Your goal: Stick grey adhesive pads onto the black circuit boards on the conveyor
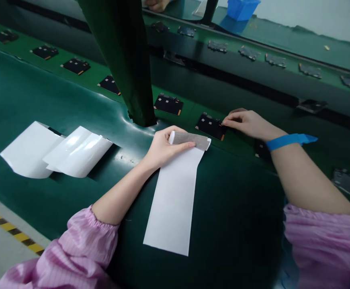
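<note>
My left hand is closed on the folded top end of a long white paper strip, thumb across a grey patch on it. The strip hangs down over the green table mat. To its right, my right hand has its thumb and forefinger pinched at the upper right corner of a flat black electronic part with small pale squares. Whether anything small sits between those fingertips is hidden. A blue band circles my right wrist.
More black parts lie in a row on the green belt. A dark green post rises beside my left hand. Curled white sheets lie on the mat at left. Beyond are another row of parts, a blue bin and another person's hand.
</note>
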Motion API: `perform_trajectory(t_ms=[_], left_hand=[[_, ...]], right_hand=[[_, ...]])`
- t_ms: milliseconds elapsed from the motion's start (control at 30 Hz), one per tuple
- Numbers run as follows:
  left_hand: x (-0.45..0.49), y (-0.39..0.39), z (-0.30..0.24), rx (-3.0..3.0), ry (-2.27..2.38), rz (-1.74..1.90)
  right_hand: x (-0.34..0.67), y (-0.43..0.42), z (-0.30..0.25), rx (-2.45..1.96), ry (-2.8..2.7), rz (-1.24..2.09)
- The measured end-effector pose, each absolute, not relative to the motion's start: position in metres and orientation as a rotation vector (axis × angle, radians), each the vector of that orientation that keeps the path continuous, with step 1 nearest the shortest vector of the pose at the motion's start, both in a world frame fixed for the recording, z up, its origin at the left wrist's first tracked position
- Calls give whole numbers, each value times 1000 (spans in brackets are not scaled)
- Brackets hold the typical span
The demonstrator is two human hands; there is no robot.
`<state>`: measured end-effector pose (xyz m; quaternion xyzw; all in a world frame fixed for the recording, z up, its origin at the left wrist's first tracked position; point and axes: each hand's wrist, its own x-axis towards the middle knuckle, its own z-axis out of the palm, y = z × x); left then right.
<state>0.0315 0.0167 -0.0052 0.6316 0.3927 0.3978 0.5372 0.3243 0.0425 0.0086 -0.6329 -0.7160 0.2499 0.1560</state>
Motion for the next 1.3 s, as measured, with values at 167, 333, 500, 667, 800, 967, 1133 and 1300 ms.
perform_trajectory(t_ms=[167, 333, 500, 667, 800, 967, 1133, 1300], left_hand=[[31, 17, -6, 1523, 933, 952], [31, 16, -7, 1530, 926, 953], [31, 16, -7, 1538, 914, 950], [30, 16, -8, 1537, 900, 953], [31, 16, -7, 1517, 894, 941], [30, 16, -6, 1500, 896, 924], [30, 16, -5, 1440, 913, 923], [30, 15, -5, 1433, 871, 897]], right_hand=[[331, 38, 8, -1801, -2106, 744], [342, 31, -5, -1908, -1927, 687], [312, 6, 9, -1894, -1657, 573], [248, -26, 33, -1588, -1946, 409], [231, -31, 36, -1537, -2004, 373], [231, -29, 35, -1494, -2021, 259], [237, -21, 41, -1560, -1948, 420], [262, 35, 34, -1673, -1932, 531]])
